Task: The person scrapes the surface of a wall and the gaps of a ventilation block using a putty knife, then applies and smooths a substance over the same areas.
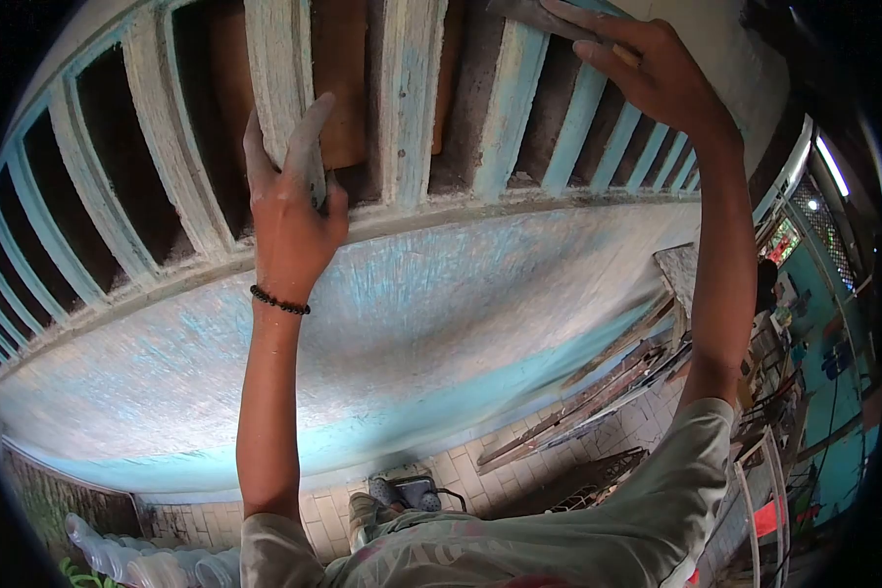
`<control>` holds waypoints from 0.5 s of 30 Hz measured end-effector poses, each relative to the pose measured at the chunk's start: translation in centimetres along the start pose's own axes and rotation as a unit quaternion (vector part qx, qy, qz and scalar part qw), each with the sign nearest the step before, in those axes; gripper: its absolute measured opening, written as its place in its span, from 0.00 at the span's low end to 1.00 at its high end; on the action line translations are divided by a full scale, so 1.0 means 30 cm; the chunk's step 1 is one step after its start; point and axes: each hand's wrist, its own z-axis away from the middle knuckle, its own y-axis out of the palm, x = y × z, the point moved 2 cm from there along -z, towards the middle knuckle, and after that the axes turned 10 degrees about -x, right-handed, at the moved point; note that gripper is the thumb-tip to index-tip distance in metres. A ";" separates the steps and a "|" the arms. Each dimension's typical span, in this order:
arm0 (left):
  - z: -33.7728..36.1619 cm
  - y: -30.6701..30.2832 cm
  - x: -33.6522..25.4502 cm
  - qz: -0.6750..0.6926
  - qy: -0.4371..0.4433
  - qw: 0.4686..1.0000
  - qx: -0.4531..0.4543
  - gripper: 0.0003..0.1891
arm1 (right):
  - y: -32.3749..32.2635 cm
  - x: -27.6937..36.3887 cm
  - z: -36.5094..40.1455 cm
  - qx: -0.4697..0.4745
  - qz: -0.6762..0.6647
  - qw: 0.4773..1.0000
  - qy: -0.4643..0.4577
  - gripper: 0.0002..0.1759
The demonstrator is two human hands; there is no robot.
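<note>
My left hand [297, 211], dusted with pale powder and wearing a black bead bracelet [279, 300] at the wrist, grips the lower part of a worn white slat [282, 78]. Its fingers lie along both sides of the slat. High at the upper right, my right hand [649, 71] is closed around a flat grey tool [544, 17] with a tan part showing by the palm. That tool overlaps the top of a blue-and-white slat [514, 83]. Peeling light-blue and whitish paint covers the row of slats.
Below the slats, a ledge [382, 223] tops a scuffed blue-white wall [412, 304]. On the tiled floor stands a dark item with a handle [416, 492]. Long wooden strips [588, 402] lean at the right. Clear plastic containers [167, 563] sit at lower left.
</note>
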 end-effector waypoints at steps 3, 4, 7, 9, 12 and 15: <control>-0.001 -0.006 -0.003 -0.008 0.016 1.000 0.002 0.48 | 0.060 -0.097 0.000 -0.115 0.037 0.980 -0.160 0.21; -0.003 -0.004 -0.002 0.000 0.014 1.000 0.001 0.48 | 0.060 -0.108 0.009 -0.120 0.046 0.979 -0.157 0.21; 0.003 -0.004 0.006 0.005 0.004 1.000 -0.007 0.48 | 0.059 -0.091 0.007 -0.131 0.063 0.978 -0.149 0.21; 0.006 0.001 -0.001 -0.007 -0.001 1.000 -0.008 0.48 | 0.064 -0.075 0.010 -0.130 0.061 0.981 -0.127 0.20; 0.008 0.004 0.005 -0.020 0.005 1.000 0.004 0.49 | 0.014 0.023 0.013 -0.064 0.029 0.994 -0.080 0.21; 0.002 0.001 -0.003 0.003 0.002 1.000 -0.012 0.49 | 0.083 -0.071 0.013 -0.142 0.068 0.977 -0.142 0.20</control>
